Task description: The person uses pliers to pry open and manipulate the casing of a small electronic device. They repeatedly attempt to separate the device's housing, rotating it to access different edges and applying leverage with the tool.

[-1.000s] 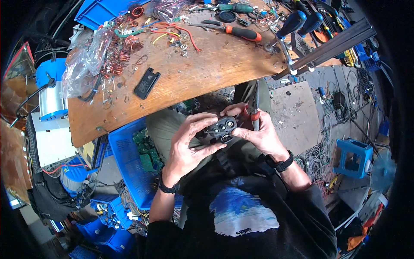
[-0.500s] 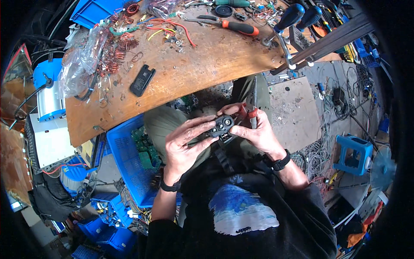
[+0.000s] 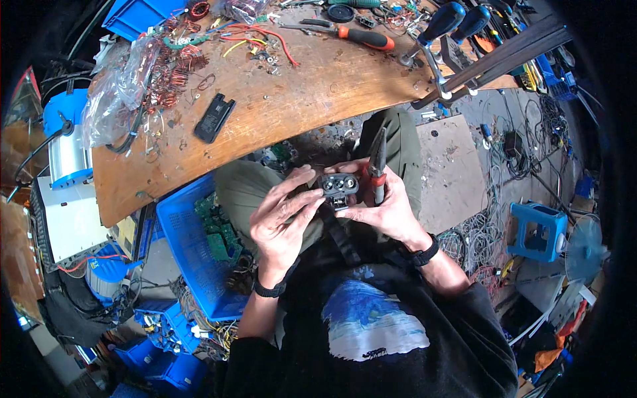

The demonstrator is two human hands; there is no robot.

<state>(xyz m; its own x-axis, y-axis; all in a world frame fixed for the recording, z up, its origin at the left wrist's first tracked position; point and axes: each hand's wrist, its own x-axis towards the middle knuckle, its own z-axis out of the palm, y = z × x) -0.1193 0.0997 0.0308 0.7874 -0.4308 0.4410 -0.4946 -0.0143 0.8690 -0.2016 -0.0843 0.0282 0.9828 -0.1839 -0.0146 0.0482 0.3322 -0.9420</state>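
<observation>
A small black housing [image 3: 340,184] sits between my hands above my lap. Its upward face has a row of round, shiny-centred openings, and metal parts show along its lower edge. My right hand [image 3: 393,211] grips the housing between thumb and fingers. The same hand also carries long-nose pliers [image 3: 378,169] with red-and-grey handles, their jaws pointing up and away from me. My left hand [image 3: 282,215] has its fingers spread, with the fingertips at the housing's left edge; whether they press on it is hard to see.
The wooden bench [image 3: 285,109] ahead bears a black cover piece [image 3: 214,118], an orange-and-black-handled tool [image 3: 365,38], copper coils [image 3: 176,83] and wires. A blue crate [image 3: 189,252] with green circuit boards stands left of my legs. A blue stool [image 3: 536,232] and tangled cables lie right.
The housing has tilted, so its lower metal parts show more. My left fingers have loosened and spread from it. The pliers have swung more upright in my right hand.
</observation>
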